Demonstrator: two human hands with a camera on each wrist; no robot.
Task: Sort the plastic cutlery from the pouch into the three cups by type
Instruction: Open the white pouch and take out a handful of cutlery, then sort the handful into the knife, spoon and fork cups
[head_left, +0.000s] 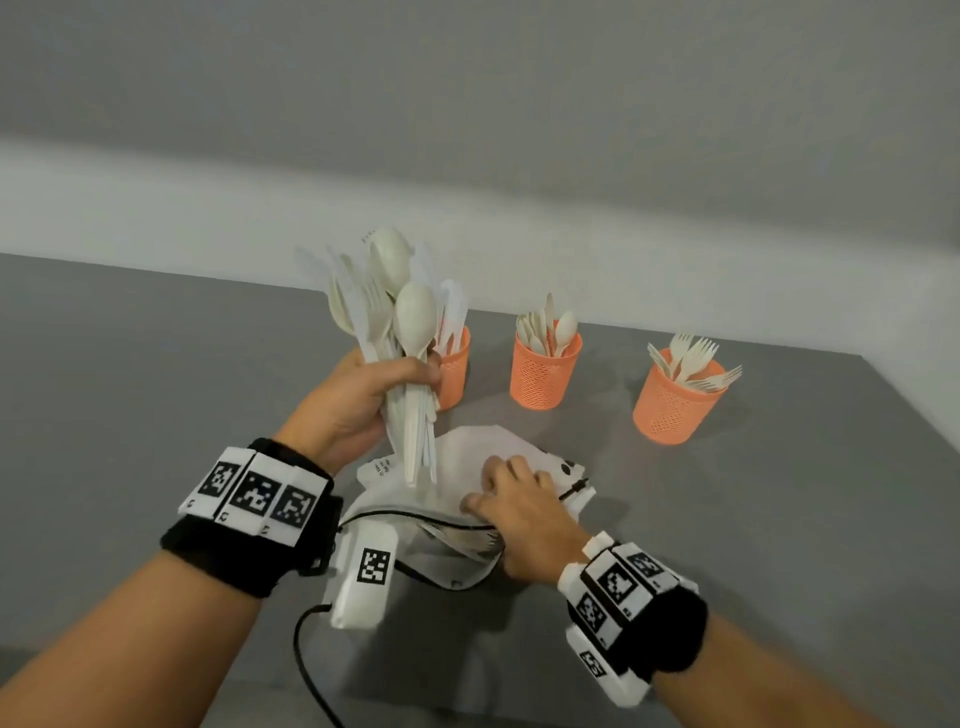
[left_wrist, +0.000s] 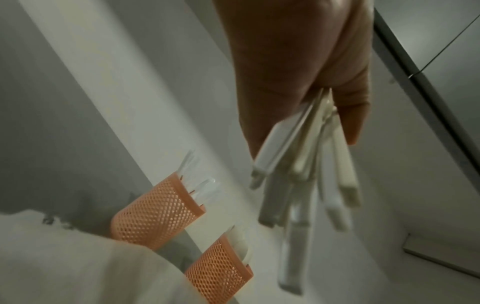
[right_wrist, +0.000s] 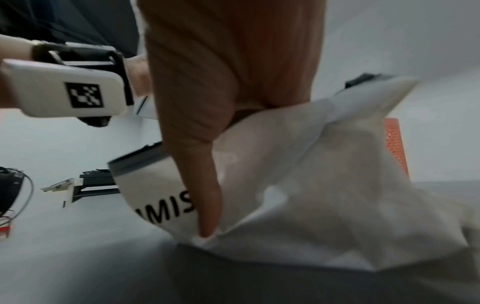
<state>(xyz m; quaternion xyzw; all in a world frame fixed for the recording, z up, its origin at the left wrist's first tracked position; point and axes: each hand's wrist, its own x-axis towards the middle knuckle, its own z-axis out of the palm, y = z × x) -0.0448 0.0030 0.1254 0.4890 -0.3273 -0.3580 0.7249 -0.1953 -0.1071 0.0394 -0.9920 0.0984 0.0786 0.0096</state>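
Note:
My left hand (head_left: 382, 387) grips a thick bundle of pale plastic cutlery (head_left: 397, 306), spoons, forks and knives mixed, upright above the table. Their handles (left_wrist: 309, 164) fan out below my fist in the left wrist view. My right hand (head_left: 519, 501) holds the white zip pouch (head_left: 462, 457) down on the table, the thumb (right_wrist: 207, 185) pressed into its fabric (right_wrist: 324, 185). Three orange mesh cups stand behind. The left cup (head_left: 456, 371) holds clear knives and is partly hidden by the bundle. Spoons fill the middle cup (head_left: 545, 374), forks the right cup (head_left: 672, 402).
The grey table (head_left: 779, 519) ends at a white wall behind the cups. Its right edge runs close to the fork cup. A black cable (head_left: 306, 660) hangs from my left wrist camera near the front edge. Two cups (left_wrist: 155, 214) show beside the pouch in the left wrist view.

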